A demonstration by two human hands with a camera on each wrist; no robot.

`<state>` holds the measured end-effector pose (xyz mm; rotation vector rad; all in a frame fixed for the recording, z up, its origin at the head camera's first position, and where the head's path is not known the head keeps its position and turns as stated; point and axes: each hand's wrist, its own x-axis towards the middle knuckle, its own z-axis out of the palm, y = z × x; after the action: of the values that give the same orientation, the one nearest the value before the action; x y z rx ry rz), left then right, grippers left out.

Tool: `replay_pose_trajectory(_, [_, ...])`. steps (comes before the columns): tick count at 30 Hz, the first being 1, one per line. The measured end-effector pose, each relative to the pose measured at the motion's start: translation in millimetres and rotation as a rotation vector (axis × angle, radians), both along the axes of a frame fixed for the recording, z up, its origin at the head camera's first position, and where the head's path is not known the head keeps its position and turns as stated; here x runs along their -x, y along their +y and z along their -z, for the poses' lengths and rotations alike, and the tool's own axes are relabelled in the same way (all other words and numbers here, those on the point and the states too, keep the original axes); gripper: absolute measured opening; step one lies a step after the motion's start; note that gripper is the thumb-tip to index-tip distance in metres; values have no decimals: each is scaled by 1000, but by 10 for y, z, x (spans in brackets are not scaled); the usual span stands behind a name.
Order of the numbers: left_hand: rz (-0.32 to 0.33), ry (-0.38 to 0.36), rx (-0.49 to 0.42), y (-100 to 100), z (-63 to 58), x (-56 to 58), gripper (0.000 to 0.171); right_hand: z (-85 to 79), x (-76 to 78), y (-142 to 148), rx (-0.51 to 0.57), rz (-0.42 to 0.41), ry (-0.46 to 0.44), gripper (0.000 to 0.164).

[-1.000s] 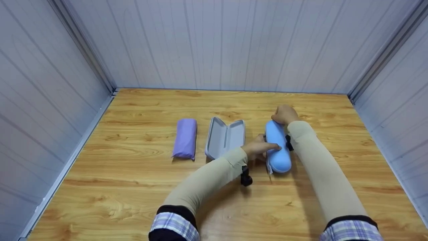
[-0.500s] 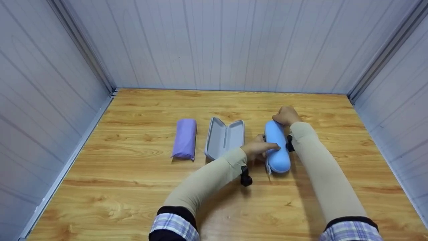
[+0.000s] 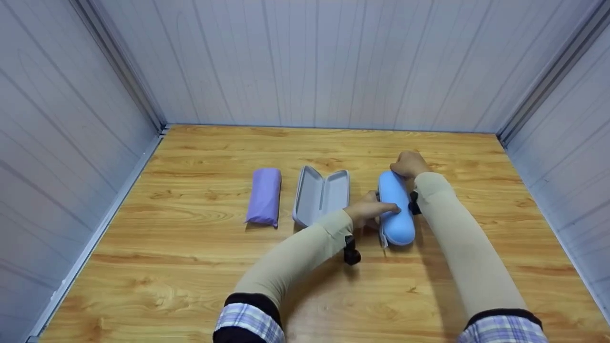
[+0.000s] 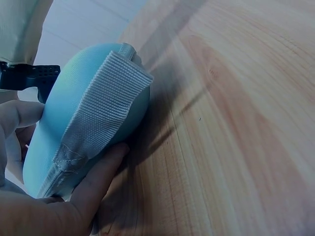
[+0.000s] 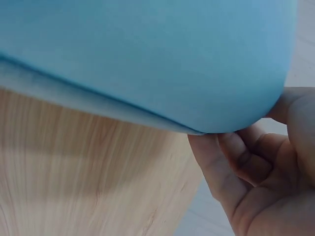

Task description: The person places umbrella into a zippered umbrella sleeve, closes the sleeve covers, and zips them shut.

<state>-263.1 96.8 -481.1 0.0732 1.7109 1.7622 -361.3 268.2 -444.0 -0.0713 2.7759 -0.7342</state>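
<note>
A long blue zippered case (image 3: 397,226) lies on the wooden table at the right, with a grey fabric loop (image 4: 106,98) at its near end. My left hand (image 3: 369,210) grips its middle from the left, thumb across the top and a finger along the lower side in the left wrist view. At the far end, my right hand (image 3: 410,165) has its fingers curled in and its fingertips (image 5: 202,142) pinch the end where the seam runs; any zipper pull there is hidden. The blue lid looks closed down over the lower half.
A grey hinged case (image 3: 320,195) lies spread open left of my left hand, its inside showing. Further left is a purple wrapped packet (image 3: 264,196). Pale panel walls (image 3: 295,62) border the table at the back and sides.
My right hand has shifted very slightly to the right at the case's far end. My left hand keeps its hold, and the grey case and purple packet stay put.
</note>
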Motion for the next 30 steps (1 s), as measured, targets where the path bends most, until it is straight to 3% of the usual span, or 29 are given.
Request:
replay_pose_trajectory(11, [-19, 2, 1, 14, 4, 6, 74, 7, -7, 82, 39, 18, -53, 43])
replay_pose_trajectory(23, [-23, -9, 26, 29, 13, -2, 86, 96, -82, 314, 395, 129, -206, 44])
replay_pose_trajectory(30, [-57, 2, 18, 36, -3, -16, 75, 186, -161, 352, 526, 179, -231, 44])
